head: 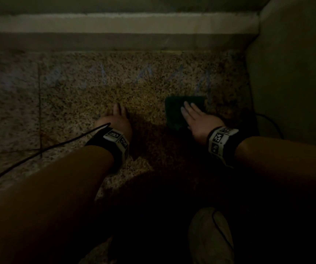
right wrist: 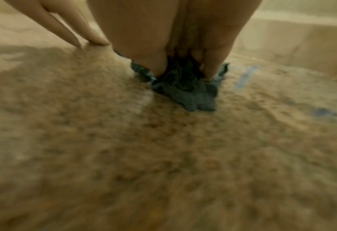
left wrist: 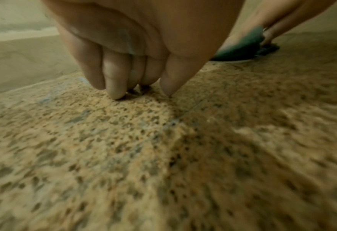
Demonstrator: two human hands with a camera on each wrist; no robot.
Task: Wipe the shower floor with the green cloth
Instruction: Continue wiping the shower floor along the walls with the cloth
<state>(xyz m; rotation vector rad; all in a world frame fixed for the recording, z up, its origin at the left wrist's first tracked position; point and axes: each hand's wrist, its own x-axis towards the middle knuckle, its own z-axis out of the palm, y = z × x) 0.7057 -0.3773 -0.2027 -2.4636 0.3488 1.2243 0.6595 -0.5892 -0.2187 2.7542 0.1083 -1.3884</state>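
Observation:
The view is dim. On the speckled stone shower floor lies the dark green cloth, right of centre. My right hand lies on top of it with fingers stretched forward, pressing it down. In the right wrist view the cloth bunches under the palm between thumb and outer finger of that hand. My left hand rests its fingertips on the bare floor, left of the cloth, holding nothing. Faint blue marks streak the floor beyond both hands.
A pale raised ledge runs along the back, and a wall closes the right side. A black cable trails from my left wrist across the floor. My shoe is at the bottom. A blue streak lies just right of the cloth.

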